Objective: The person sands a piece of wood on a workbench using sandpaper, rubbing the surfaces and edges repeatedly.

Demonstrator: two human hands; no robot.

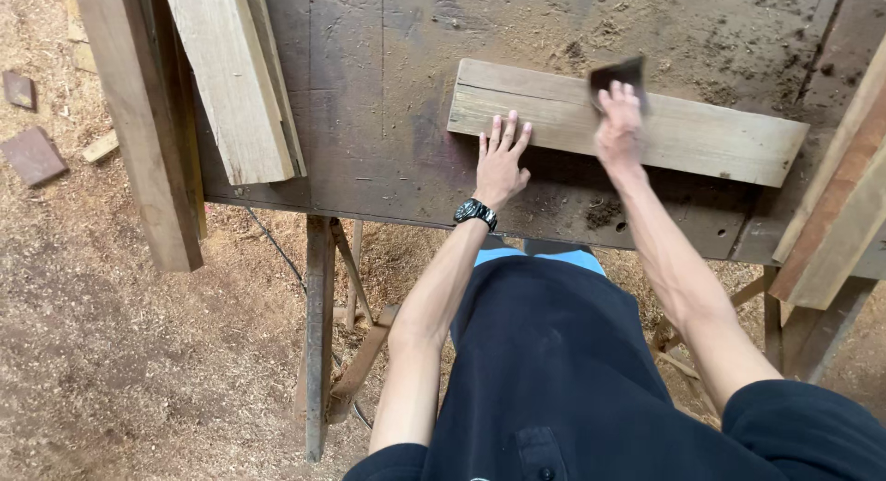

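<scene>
Plank point(701, 139) lies on the tabletop point(388, 102), left hand point(501, 162) spread flat, pinning its end. Right hand point(618, 121) pinches a dark sanding pad point(620, 73); the plank could skid if the flat grip lightens.

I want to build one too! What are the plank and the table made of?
The plank looks like bare, pale wood: grain lines show, with no paint. The table seems old wood too, dark, stained and scratched, dusted with sawdust.

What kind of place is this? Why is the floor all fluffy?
Probably a woodworking shop. The fluffy stuff is sawdust. The hands work a plank on a rough workbench, and more boards lie about.
</scene>
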